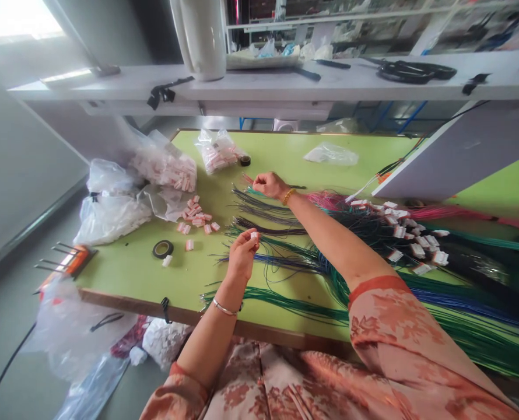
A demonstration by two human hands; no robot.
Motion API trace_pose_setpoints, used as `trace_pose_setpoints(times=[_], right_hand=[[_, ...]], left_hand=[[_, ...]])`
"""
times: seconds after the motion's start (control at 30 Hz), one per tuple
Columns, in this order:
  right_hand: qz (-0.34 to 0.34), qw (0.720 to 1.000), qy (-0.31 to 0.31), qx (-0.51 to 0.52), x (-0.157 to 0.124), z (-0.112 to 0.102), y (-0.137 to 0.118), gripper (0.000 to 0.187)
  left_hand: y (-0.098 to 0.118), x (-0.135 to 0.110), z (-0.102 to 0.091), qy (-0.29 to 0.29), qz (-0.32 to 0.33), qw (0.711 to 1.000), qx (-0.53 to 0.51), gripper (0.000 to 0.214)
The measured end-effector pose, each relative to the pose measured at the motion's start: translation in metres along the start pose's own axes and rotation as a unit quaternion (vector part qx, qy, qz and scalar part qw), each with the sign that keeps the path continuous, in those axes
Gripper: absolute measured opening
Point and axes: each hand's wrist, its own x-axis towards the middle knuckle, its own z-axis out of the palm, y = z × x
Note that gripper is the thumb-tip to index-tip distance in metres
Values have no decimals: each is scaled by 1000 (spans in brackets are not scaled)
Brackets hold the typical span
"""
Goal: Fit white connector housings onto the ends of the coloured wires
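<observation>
Item: white connector (254, 235), pinched in my left hand (242, 256).
My right hand (269, 185) grips wire ends (259, 201), beyond the connector.

Connector (254, 235): small, white, pinched in fingertips at centre. Wire bundles (268, 211): coloured, fanned flat, running toward 3 o'clock.

Loose connectors (197, 220) lie on the table (132, 274) left of the wire bundles (286, 256), bags (165, 166) behind them.
</observation>
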Motion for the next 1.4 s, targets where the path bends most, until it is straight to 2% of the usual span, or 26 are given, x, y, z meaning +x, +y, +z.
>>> trace_pose_setpoints(times=[0.1, 0.2, 0.4, 0.57, 0.87, 1.1, 1.4], right_hand=[[-29, 996, -32, 79, -21, 7, -10, 16], [-56, 991, -53, 110, -49, 8, -14, 18], [-57, 990, -72, 107, -101, 8, -18, 19], [-46, 994, -57, 85, -126, 13, -16, 18], [-48, 996, -21, 65, -137, 20, -5, 15], [-50, 996, -18, 68, -138, 21, -3, 15], [-76, 995, -31, 59, -142, 30, 1, 14]], left_hand=[[0, 2, 1, 2, 4, 1000, -21, 30], [-1, 3, 1, -5, 12, 999, -38, 29], [-3, 4, 1, -13, 12, 998, -58, 27], [-5, 6, 0, -21, -2, 998, -59, 27], [-8, 7, -1, -29, -8, 998, -49, 30], [-9, 8, -2, -34, 1, 999, -38, 33], [-14, 5, 1, 0, 24, 1000, 14, 32]])
